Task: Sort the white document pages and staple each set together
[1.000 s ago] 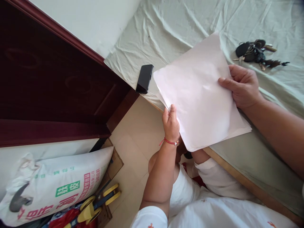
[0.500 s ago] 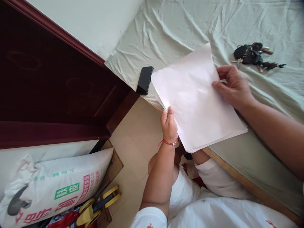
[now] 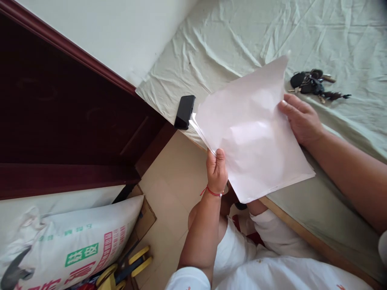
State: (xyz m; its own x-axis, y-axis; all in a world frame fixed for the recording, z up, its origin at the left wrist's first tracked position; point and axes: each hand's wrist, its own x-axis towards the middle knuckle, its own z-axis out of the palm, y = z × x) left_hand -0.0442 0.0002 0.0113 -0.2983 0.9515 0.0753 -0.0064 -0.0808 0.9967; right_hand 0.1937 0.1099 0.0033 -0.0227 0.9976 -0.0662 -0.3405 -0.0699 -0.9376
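Note:
Several sheets of white paper (image 3: 254, 137) are held up in a loose stack over the edge of the cloth-covered surface. My left hand (image 3: 217, 171) grips the stack's left edge, thumb on top and fingers underneath; a red string bracelet (image 3: 214, 192) circles that wrist. At the right edge, my right hand (image 3: 302, 119) pinches the paper with the thumb on its face, the other fingers partly hidden behind. The top sheet bends and bulges in the middle, and sheet corners fan apart at the left.
A black phone (image 3: 184, 112) lies by the stack's left corner. Keys (image 3: 314, 84) rest on the wrinkled pale green cloth (image 3: 236, 44). At the lower left are a white sack (image 3: 90, 225), a hammer (image 3: 18, 270) on it and a yellow wheeled thing (image 3: 140, 262). A dark red panel (image 3: 75, 104) stands left.
The paper's upper right corner has shifted right, and the top sheet now bulges more. My right hand has moved slightly right and down, its thumb now nearer the edge. The view has shifted a little.

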